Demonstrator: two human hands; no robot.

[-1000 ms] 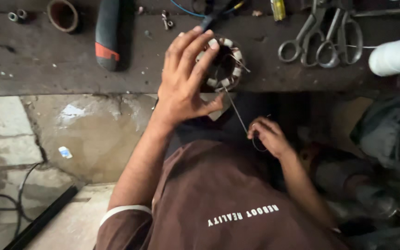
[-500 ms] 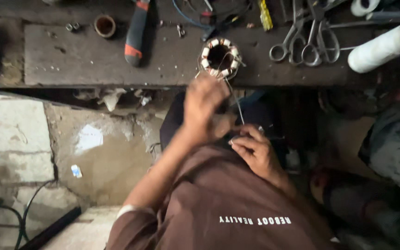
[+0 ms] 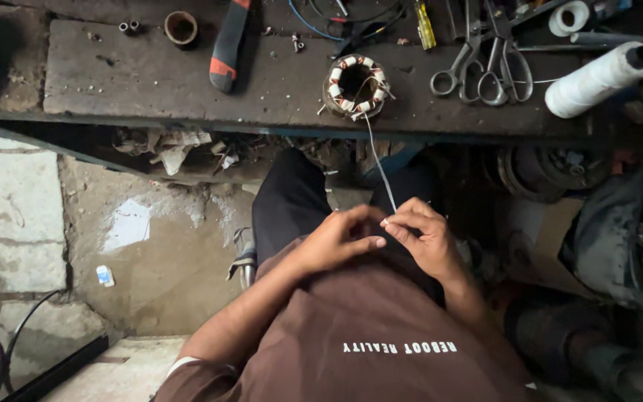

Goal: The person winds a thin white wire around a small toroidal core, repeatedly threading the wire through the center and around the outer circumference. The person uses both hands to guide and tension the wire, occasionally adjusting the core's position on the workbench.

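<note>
my left hand (image 3: 334, 240) sits in my lap with its fingers curled in against the right ones, though i cannot tell whether they actually pinch anything. my right hand (image 3: 427, 237) has thumb and forefinger closed on the white thread (image 3: 378, 162), which runs up taut to the wound coil ring (image 3: 356, 85) near the bench (image 3: 150, 82) edge. i judge the pull should stay steady and in line, so the ring does not slide off. scissors (image 3: 478, 63) and a white spool (image 3: 597, 78) lie further right.
</note>
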